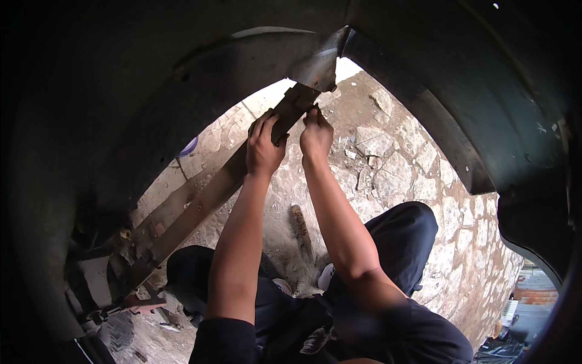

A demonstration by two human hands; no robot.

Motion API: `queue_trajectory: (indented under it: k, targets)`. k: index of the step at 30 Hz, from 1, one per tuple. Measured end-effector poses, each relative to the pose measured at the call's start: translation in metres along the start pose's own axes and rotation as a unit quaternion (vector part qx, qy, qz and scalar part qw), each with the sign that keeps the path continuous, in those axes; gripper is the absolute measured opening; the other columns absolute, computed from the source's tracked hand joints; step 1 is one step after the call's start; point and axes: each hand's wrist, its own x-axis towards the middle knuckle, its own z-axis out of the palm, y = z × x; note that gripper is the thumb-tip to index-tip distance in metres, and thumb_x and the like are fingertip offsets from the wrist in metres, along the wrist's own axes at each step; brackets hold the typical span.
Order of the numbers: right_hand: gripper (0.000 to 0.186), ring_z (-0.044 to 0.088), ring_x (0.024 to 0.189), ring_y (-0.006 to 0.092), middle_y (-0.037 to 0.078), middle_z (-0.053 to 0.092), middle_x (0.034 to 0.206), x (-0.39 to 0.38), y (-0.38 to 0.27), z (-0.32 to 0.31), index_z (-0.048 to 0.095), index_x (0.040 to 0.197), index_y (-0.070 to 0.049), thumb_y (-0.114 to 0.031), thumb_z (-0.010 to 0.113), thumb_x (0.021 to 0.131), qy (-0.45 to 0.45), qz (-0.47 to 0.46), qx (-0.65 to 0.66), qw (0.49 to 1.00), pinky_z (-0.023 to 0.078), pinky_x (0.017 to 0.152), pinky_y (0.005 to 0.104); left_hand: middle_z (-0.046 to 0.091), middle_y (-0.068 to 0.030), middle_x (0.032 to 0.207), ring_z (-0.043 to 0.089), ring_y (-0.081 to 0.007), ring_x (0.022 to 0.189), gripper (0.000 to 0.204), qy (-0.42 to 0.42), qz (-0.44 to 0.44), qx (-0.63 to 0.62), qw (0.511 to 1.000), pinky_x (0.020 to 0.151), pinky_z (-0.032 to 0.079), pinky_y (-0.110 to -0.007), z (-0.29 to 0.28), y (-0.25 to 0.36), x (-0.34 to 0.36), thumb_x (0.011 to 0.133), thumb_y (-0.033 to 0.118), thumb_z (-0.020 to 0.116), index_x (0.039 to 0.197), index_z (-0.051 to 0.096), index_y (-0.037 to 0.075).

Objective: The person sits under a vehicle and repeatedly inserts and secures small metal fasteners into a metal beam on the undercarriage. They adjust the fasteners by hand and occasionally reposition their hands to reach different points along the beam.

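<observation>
Clasps metal bar (221, 182) in left hand (265, 148), likely to steady it, and curls right hand (316, 137) near its end, with grip too hidden to tell.

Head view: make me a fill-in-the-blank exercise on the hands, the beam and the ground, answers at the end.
1. Of the left hand and the right hand, the one nearer the upper end of the long metal beam is the ____ one.
2. The beam slants up to the hands from the lower ____ of the picture.
3. The dark sleeves leave both forearms ____.
4. The ground beyond the right knee is paved with ____.

Missing words: right; left; bare; stones.
</observation>
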Motion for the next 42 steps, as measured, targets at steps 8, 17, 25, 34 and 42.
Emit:
queue_trajectory:
  k: [8,17,25,34,42]
  targets:
    - [0.046,0.071,0.112,0.024,0.012,0.072,0.13,-0.008,-0.015,-0.008,0.062,0.142,0.0,-0.033,0.045,0.114,-0.069,0.097,0.159,0.98,0.055,0.091,0.0381,0.062,-0.0176,0.138,0.059,-0.04,0.128,0.056,0.003,0.014,0.05,0.999,0.109,0.051,-0.046,0.0,0.0,-0.001,0.077,0.007,0.082,0.129,0.062,0.007]
    - [0.048,0.066,0.125,0.0279,0.012,0.063,0.144,-0.006,-0.011,-0.034,0.05,0.152,-0.005,-0.034,0.043,0.115,-0.147,0.127,0.174,0.965,0.05,0.104,0.0462,0.058,-0.0172,0.141,0.055,-0.0389,0.13,0.051,-0.063,-0.027,0.039,0.997,0.112,0.047,-0.046,-0.004,0.005,-0.004,0.082,0.01,0.081,0.129,0.062,0.007]
    - [0.055,0.065,0.128,0.0294,0.013,0.064,0.143,-0.047,0.004,-0.077,0.05,0.152,-0.001,-0.039,0.049,0.113,-0.122,0.078,0.219,0.965,0.052,0.098,0.0404,0.063,-0.0183,0.133,0.059,-0.0396,0.125,0.052,-0.023,-0.011,0.04,0.999,0.107,0.051,-0.046,-0.005,0.004,-0.002,0.078,0.008,0.084,0.126,0.064,0.005]
    - [0.052,0.07,0.105,0.0228,0.012,0.069,0.129,-0.121,0.017,-0.119,0.057,0.145,0.001,-0.036,0.058,0.109,-0.026,0.176,0.116,0.977,0.052,0.085,0.0361,0.068,-0.0184,0.133,0.055,-0.0379,0.137,0.045,0.004,-0.014,-0.062,0.998,0.114,0.046,-0.045,-0.013,0.001,0.0,0.08,0.011,0.085,0.122,0.07,0.005]
    - [0.027,0.075,0.089,0.0133,0.009,0.08,0.104,-0.115,-0.113,-0.174,0.074,0.125,-0.001,-0.013,0.07,0.101,-0.248,-0.081,-0.096,0.961,0.059,0.079,0.0289,0.074,-0.0132,0.122,0.065,-0.0332,0.119,0.03,-0.094,-0.041,-0.274,0.956,0.107,0.048,-0.045,-0.012,0.07,-0.056,0.092,0.016,0.077,0.121,0.073,0.007]
